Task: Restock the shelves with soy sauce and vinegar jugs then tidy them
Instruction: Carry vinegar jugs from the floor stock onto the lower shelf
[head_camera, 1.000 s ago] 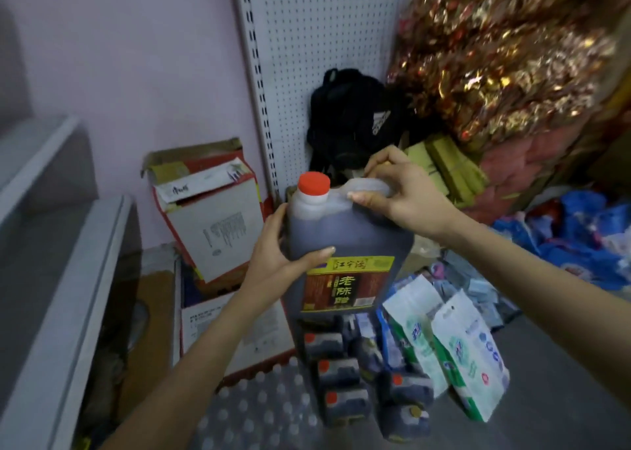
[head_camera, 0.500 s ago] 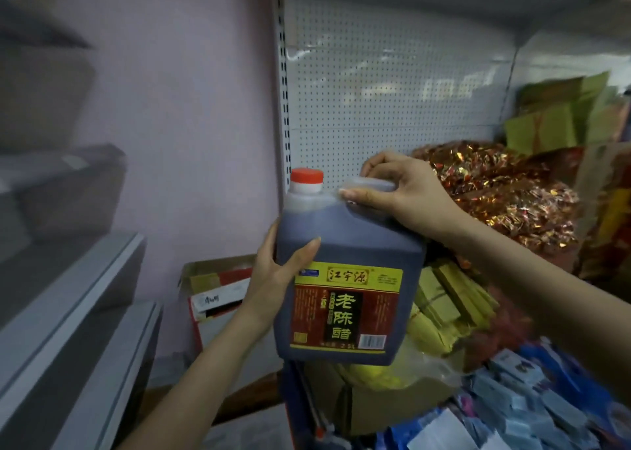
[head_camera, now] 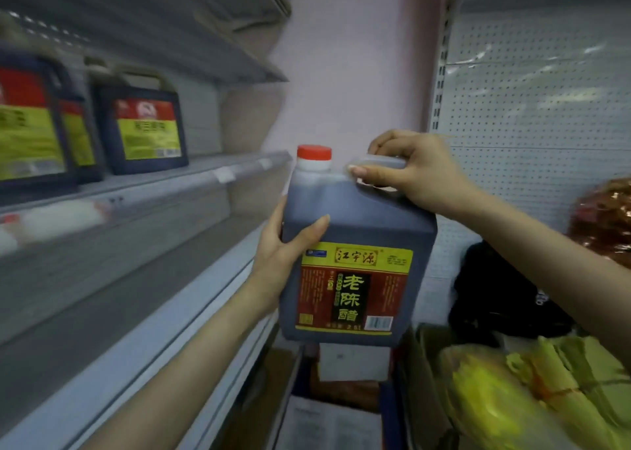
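Dark brown liquid fills the jug [head_camera: 358, 224], which is held up in the air, upright with a slight tilt. Its red cap [head_camera: 314, 152] is at the top left corner. The right hand [head_camera: 413, 176] is closed around the handle on top of the jug, with the fingers wrapped over it and the thumb lying along the front. The left hand [head_camera: 283, 248] grips the jug's left side below the cap. Its thumb lies across the front face and its other fingers are hidden behind. Just below that thumb, the yellow and red label [head_camera: 355, 289] faces the camera.

Left of the grip and a little higher, a grey shelf [head_camera: 143, 190] carries three similar shelf jugs [head_camera: 143, 132], blurred, with red and yellow labels. The nearest one stands well apart from the held jug, with bare shelf between them. A lower shelf [head_camera: 164, 316] runs beside the left forearm.

Behind the grip is a pink wall [head_camera: 348, 74], and to the right of the right hand is a white pegboard [head_camera: 532, 125]. Under the right forearm lies a black bag [head_camera: 495, 296]. Nearer the camera is a yellow bundle [head_camera: 532, 391], and a shiny gold packet [head_camera: 604, 217] sits at the far right. Straight below the jug is a cardboard box [head_camera: 351, 364].
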{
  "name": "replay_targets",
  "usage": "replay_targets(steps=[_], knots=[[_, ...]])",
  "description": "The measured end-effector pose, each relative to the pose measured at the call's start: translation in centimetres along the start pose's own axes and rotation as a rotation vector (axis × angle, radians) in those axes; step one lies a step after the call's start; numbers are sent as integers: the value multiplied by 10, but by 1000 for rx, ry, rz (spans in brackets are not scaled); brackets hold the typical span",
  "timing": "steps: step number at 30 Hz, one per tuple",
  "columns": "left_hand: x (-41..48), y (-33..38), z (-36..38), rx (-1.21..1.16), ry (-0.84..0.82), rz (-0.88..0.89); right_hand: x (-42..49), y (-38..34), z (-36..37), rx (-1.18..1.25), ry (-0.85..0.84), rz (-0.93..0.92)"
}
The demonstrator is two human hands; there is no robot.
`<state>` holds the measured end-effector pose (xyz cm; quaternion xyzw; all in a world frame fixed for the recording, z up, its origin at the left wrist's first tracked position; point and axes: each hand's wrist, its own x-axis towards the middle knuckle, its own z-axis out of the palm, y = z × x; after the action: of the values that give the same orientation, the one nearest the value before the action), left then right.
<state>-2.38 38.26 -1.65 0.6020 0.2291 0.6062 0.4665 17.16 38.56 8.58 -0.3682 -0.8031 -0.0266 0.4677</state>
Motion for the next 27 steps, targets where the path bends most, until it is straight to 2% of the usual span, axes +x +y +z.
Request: replay_targets(steps=[6, 17, 27], knots=[[-69, 36, -6, 164, 244, 39, -3, -28, 29, 254, -98, -150], [-231, 88, 50, 372, 688, 34, -57, -111, 48, 612, -338, -419], [-337, 147, 80, 561, 950, 42, -101, -206, 60, 901, -460, -557]])
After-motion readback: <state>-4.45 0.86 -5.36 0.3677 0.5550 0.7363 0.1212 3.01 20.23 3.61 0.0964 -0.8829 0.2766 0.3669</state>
